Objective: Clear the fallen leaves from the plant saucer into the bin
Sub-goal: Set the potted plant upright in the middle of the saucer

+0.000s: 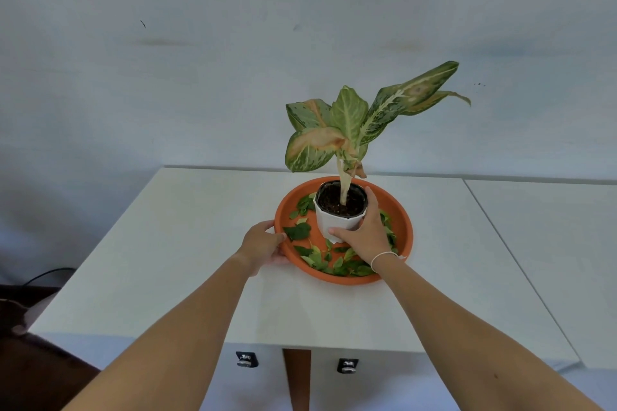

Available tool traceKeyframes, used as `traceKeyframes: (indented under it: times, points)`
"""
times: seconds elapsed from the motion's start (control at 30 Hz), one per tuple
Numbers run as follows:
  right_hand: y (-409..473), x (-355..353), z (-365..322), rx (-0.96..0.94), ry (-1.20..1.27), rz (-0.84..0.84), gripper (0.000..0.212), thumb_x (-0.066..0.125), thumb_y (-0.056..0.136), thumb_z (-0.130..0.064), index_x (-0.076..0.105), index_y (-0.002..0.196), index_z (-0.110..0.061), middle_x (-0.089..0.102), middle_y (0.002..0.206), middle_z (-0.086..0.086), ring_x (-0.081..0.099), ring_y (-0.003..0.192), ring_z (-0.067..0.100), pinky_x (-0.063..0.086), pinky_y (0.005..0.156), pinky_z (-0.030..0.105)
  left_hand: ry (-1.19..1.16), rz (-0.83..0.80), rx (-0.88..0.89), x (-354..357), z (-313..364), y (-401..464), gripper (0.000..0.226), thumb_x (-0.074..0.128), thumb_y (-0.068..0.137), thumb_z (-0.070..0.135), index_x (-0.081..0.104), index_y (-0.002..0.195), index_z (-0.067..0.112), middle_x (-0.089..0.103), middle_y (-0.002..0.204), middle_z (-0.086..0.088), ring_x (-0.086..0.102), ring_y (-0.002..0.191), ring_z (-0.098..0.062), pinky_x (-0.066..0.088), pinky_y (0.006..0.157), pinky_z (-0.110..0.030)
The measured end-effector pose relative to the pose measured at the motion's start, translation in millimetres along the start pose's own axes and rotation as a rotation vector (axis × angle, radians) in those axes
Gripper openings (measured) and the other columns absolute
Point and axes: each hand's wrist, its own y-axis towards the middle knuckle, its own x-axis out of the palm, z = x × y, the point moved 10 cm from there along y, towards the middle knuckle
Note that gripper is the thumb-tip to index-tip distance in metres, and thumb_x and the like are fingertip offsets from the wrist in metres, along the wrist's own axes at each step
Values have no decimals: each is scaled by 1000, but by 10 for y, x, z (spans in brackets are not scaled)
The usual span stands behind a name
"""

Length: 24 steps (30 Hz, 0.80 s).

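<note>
- Both forearms reach in from the near edge.
- Left hand grips the near-left rim of the orange saucer, fingers curled over the lip; likely steadying it.
- Right hand wraps the white pot, thumb at the front, fingers round the right side; probably to lift the plant clear.
- Fallen leaves lie loose in the saucer, mostly along the near and left arcs around the pot.
- Bin: not in view.
- Saucer sits on a white table butted against a second one at right; plain pale wall behind.
</note>
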Motion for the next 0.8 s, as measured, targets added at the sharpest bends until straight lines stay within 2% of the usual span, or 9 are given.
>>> traceKeyframes:
  times: [0.1,0.2,0.3,0.37,0.47,0.53,0.63,0.7,0.8]
  points:
    - [-16,0,25,28,-36,-22,119,87,57,-22,13,150,-27,34,151,-1,34,140,19,36,114,42,64,25,7,-25,13,5,42,48,95,3,46,136,8,68,112,-22,71,78,-31,62,67,-41]
    - [-49,-60,44,62,-102,-44,122,86,60,-24,6,152,-29,31,154,0,31,142,20,34,115,42,145,62,19,-36,66,-45,42,49,95,5,46,136,9,69,101,-18,69,67,-24,61,59,-34]
    - [-68,-159,61,84,-197,-43,119,84,65,-29,2,152,-30,26,157,1,29,143,22,33,114,41,241,105,44,-39,124,-77,46,49,93,6,43,139,10,67,98,-16,67,67,-23,58,56,-31]
    - [-95,-210,63,100,-254,-61,118,82,68,-33,1,153,-28,21,159,2,27,144,23,31,113,41,356,137,94,-38,190,-81,47,49,92,7,44,138,11,65,109,-16,66,81,-27,59,65,-34]
    - [-139,-250,132,167,-403,-148,119,79,67,-44,0,154,-23,16,160,4,25,145,25,29,115,43,731,200,235,4,385,-119,43,49,89,17,51,132,14,57,123,-16,58,105,-31,54,90,-38]
    - [-174,-264,187,184,-578,-216,119,76,66,-53,1,154,-22,19,160,6,26,145,25,25,118,44,952,205,309,98,464,-170,52,51,88,29,45,138,17,48,132,-14,49,120,-32,48,100,-40]
    - [-248,-239,225,166,-832,-322,114,66,69,-63,2,154,-20,21,159,6,23,146,26,14,122,43,1204,86,398,352,478,-208,73,54,84,50,32,146,20,35,150,-10,34,137,-30,34,113,-42]
    - [-289,-208,234,163,-956,-379,116,62,68,-69,2,154,-18,19,159,6,19,147,27,9,122,43,1395,-12,383,489,394,-180,90,53,78,64,22,150,21,24,156,-9,22,144,-31,21,119,-45]
    - [-320,-171,267,190,-1059,-441,121,59,65,-76,1,154,-17,16,160,6,16,148,27,6,122,44,1531,-69,329,552,292,-106,109,51,68,78,10,152,22,13,160,-10,9,148,-34,11,121,-47]
